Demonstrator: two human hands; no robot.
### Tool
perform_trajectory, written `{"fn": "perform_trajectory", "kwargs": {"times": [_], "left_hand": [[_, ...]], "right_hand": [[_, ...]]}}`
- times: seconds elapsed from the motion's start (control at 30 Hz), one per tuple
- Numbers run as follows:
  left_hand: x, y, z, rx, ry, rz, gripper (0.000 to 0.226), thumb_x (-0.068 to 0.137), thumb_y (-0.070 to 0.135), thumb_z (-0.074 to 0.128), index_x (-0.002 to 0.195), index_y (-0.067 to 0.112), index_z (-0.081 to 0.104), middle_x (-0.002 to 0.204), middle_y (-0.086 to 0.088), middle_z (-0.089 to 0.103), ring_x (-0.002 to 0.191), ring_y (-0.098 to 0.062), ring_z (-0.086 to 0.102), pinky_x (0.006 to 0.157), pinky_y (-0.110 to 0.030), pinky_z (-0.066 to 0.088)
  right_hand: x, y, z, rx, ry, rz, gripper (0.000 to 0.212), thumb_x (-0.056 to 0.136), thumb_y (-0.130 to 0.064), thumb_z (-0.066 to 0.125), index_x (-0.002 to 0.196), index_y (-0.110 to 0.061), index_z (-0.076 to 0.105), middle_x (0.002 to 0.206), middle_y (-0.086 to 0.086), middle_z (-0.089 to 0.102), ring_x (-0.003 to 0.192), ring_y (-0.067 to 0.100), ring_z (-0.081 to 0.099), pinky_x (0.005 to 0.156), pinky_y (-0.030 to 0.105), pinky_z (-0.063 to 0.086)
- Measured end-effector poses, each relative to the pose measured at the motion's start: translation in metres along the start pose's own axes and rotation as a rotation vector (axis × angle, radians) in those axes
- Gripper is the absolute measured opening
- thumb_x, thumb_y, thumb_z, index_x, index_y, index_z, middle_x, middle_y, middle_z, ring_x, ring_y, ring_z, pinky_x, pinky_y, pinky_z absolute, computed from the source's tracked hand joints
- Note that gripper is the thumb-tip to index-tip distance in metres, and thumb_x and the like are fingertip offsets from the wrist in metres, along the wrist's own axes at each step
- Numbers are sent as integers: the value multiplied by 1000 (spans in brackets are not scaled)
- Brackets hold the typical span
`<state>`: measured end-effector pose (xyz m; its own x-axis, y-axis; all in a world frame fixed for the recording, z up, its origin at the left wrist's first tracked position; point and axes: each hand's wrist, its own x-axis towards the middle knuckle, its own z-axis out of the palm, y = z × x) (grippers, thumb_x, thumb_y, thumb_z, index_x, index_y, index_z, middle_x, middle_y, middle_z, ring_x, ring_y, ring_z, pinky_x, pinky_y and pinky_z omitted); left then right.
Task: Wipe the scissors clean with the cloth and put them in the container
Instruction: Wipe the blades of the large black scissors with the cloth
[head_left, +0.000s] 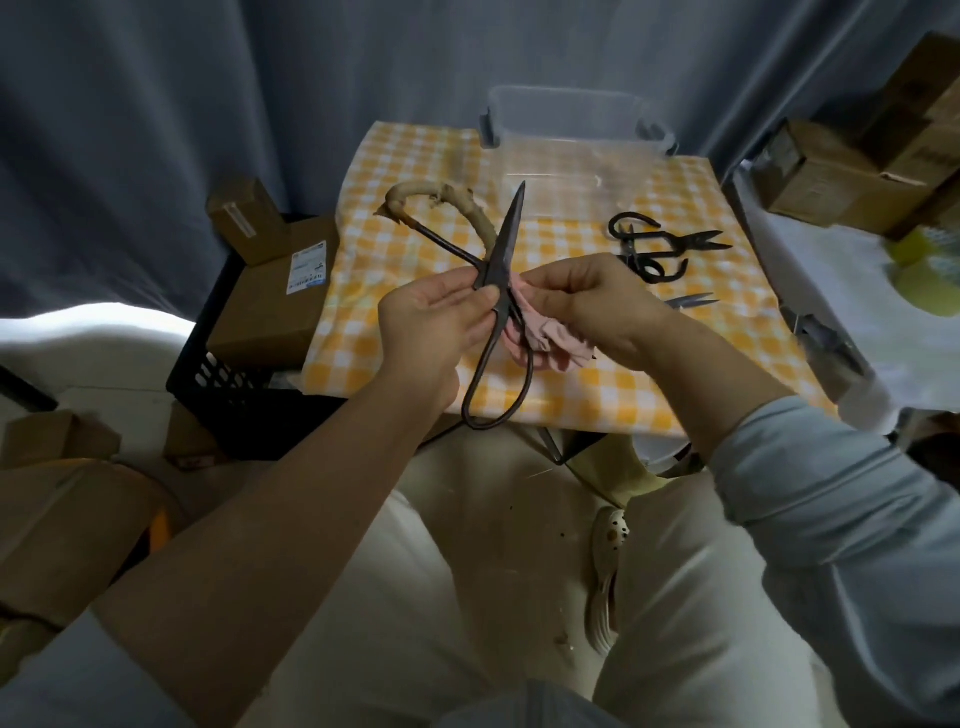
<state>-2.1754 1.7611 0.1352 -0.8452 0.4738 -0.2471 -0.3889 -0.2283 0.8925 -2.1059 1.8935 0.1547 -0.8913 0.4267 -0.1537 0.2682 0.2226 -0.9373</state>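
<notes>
The surface, covered in a yellow and white checked sheet, fills the middle of the view. A clear plastic container stands at its far edge, well apart from the hands. The large scissors are held up above the near part of the surface. They are dark, rough iron and spread open, with one long pointed blade aimed up toward the container. One bare loop handle hangs down, and the other handle, wrapped in pale binding, arcs off to the left. The left hand grips the scissors near the pivot, fingers curled around the metal. The right hand pinches a crumpled pink cloth against them, just beside the left hand. Smaller black scissors lie on the surface to the right.
</notes>
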Motion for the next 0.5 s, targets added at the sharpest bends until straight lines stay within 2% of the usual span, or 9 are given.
{"fn": "perform_trajectory", "kwargs": {"times": [0.07,0.13,0.23,0.3,0.37,0.43,0.5], "left_hand": [[-1,0,0,-1,15,-1,42,82,-5,66,123,-6,55,114,-20,63,94,-23,67,75,-22,57],[-3,-3,2,-5,30,-3,45,83,-5,66,125,-7,52,114,-19,63,90,-20,67,74,-21,57],[-7,-11,7,1,52,3,46,82,-6,65,126,-9,51,98,-13,64,82,-17,66,69,-20,57],[-10,-16,10,5,69,2,44,82,-7,65,124,-10,52,94,-12,65,81,-17,66,68,-20,57],[-10,-20,12,1,105,0,46,81,-6,67,124,-9,52,102,-17,65,84,-18,67,68,-20,57],[-11,-25,15,8,137,7,47,80,-5,69,125,-7,53,107,-18,65,86,-19,67,69,-20,57],[-12,-28,20,19,138,14,46,80,-5,69,123,-7,54,105,-17,65,85,-18,67,69,-20,58]], "right_hand": [[0,0,-3,-1,-26,-34,17,90,-7,60,101,0,70,76,7,72,63,12,65,60,26,57],[0,4,4,-30,82,-89,15,88,-7,63,100,-2,70,74,7,70,56,5,63,56,21,55],[-2,11,16,89,156,-88,20,93,-7,57,95,9,68,66,19,60,39,15,53,39,28,46],[-2,14,16,117,155,-42,27,95,-9,53,91,15,65,63,22,57,37,22,49,35,27,42],[1,18,7,23,106,-24,23,94,-12,56,94,8,68,67,19,63,49,20,57,46,29,50],[1,23,-7,-41,-22,-37,15,91,-12,60,97,-4,72,72,4,70,64,11,62,65,27,54],[-2,28,-16,-74,-57,-77,13,89,-12,62,97,-8,72,70,-3,70,67,8,61,66,26,53]]}}
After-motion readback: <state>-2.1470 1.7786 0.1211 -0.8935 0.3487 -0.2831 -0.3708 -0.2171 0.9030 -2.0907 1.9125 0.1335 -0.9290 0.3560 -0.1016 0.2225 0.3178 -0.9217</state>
